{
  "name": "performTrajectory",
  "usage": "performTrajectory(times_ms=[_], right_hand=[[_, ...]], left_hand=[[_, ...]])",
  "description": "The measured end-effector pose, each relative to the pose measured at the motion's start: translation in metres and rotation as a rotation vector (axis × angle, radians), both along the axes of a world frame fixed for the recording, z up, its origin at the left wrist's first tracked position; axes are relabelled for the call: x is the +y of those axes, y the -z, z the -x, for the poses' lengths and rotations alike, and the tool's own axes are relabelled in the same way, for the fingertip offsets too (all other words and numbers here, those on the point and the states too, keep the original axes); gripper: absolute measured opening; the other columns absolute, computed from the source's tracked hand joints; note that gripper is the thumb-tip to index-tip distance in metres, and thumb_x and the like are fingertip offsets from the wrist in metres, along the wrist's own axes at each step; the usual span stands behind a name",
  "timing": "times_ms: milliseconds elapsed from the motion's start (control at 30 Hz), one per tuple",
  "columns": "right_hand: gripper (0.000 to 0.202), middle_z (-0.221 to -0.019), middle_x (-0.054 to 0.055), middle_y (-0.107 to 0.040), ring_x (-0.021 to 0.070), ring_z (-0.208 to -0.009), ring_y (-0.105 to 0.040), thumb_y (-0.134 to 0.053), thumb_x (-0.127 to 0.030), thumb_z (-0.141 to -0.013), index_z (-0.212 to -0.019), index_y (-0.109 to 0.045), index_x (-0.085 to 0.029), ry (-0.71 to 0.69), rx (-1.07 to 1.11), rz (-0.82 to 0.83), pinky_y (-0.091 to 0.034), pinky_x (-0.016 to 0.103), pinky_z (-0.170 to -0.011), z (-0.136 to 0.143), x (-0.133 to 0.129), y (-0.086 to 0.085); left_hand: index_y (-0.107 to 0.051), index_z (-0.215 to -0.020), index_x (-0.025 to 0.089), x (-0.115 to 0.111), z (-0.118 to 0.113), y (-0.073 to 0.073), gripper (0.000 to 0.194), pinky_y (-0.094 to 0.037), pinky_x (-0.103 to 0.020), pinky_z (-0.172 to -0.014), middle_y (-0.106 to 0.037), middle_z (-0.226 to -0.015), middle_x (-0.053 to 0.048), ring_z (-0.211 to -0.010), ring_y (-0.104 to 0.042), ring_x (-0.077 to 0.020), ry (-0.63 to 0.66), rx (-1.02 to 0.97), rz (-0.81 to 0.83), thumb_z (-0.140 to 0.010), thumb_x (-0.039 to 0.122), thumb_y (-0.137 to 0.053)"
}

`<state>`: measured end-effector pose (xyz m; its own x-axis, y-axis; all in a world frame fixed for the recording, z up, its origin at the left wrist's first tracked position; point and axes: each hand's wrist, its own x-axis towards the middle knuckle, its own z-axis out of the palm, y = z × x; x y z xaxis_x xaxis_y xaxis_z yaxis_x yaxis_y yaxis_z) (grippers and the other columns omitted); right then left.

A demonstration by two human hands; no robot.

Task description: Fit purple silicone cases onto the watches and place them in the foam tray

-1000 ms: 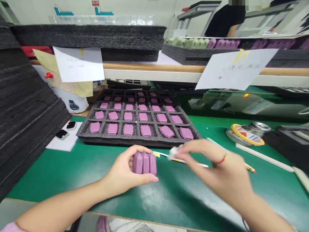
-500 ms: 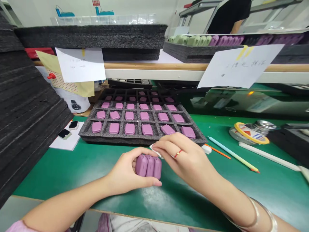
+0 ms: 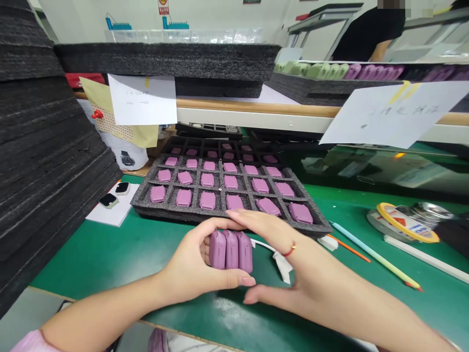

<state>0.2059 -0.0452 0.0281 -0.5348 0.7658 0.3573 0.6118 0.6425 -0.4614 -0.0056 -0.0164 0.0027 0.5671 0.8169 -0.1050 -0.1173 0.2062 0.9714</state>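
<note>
Three purple watch-shaped cases (image 3: 230, 250) stand side by side in my left hand (image 3: 194, 259), held between its thumb and fingers. My right hand (image 3: 289, 259) arches just to their right, thumb and fingers spread apart, its fingertips near those of my left hand. Beneath the right palm, a white strip with a white piece (image 3: 282, 266) shows on the green surface or against the hand; which one I cannot tell. Behind both hands lies a black foam tray (image 3: 172, 210) with a similar purple case in each front compartment.
Two watches (image 3: 109, 200) rest on a white pad at the left, beside a tall stack of black foam (image 3: 47, 161). To the right are a blue-yellow pen (image 3: 373, 252), an orange stick, a white bar (image 3: 425, 256) and a tape roll (image 3: 406, 222). A person stands beyond the shelf (image 3: 234, 110).
My right hand has opened from its pinch on a small white piece and moved round the right side of the cases. The left hand keeps its hold. The view has shifted left.
</note>
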Motion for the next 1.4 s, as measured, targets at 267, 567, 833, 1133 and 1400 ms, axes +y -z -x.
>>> performTrajectory(times_ms=[267,567,833,1133,1400], right_hand=[[0.086,-0.124,0.004,-0.072,0.0218,-0.122,-0.065,-0.073,-0.018,-0.083,-0.156,-0.029,-0.031,-0.143,0.387,-0.012,-0.049,0.041,-0.110,0.044,0.031,0.025],[0.099,-0.129,0.007,-0.071,0.0237,-0.124,-0.065,-0.083,-0.019,-0.078,-0.158,-0.025,-0.028,-0.154,0.525,0.116,-0.053,0.040,-0.109,0.037,0.033,0.036],[0.104,-0.125,0.005,-0.072,0.0242,-0.125,-0.065,-0.086,-0.027,-0.077,-0.159,-0.022,-0.029,-0.179,0.564,0.150,-0.051,0.041,-0.111,0.034,0.032,0.041],[0.101,-0.140,0.009,-0.064,0.0250,-0.127,-0.064,-0.085,-0.028,-0.078,-0.159,-0.025,-0.029,-0.172,0.520,0.120,-0.051,0.039,-0.111,0.033,0.033,0.038],[0.101,-0.132,0.011,-0.069,0.0273,-0.129,-0.062,-0.081,-0.029,-0.081,-0.160,-0.019,-0.025,-0.137,0.468,0.147,-0.051,0.043,-0.111,0.032,0.033,0.039]], left_hand=[[-0.058,-0.113,0.017,0.004,0.000,0.006,0.056,-0.055,-0.034,-0.092,-0.069,-0.108,-0.008,-0.107,-0.067,-0.0230,-0.021,-0.160,0.017,-0.069,0.035,-0.089],[-0.056,-0.118,0.021,0.007,-0.004,0.008,0.057,-0.055,-0.034,-0.092,-0.069,-0.111,-0.006,-0.109,-0.067,-0.0225,0.073,-0.165,0.092,-0.069,0.013,-0.085],[-0.064,-0.112,0.021,0.007,-0.004,0.009,0.056,-0.057,-0.028,-0.081,-0.071,-0.096,0.000,-0.092,-0.069,-0.0169,0.097,-0.106,0.091,-0.063,0.012,-0.090],[-0.068,-0.105,0.018,0.007,-0.004,0.010,0.050,-0.055,-0.025,-0.073,-0.069,-0.089,-0.001,-0.081,-0.064,-0.0153,0.052,-0.023,0.028,-0.062,0.022,-0.092],[-0.068,-0.107,0.017,0.009,-0.004,0.013,0.052,-0.055,-0.028,-0.076,-0.069,-0.092,-0.003,-0.085,-0.065,-0.0184,0.058,0.000,0.040,-0.063,0.027,-0.092]])
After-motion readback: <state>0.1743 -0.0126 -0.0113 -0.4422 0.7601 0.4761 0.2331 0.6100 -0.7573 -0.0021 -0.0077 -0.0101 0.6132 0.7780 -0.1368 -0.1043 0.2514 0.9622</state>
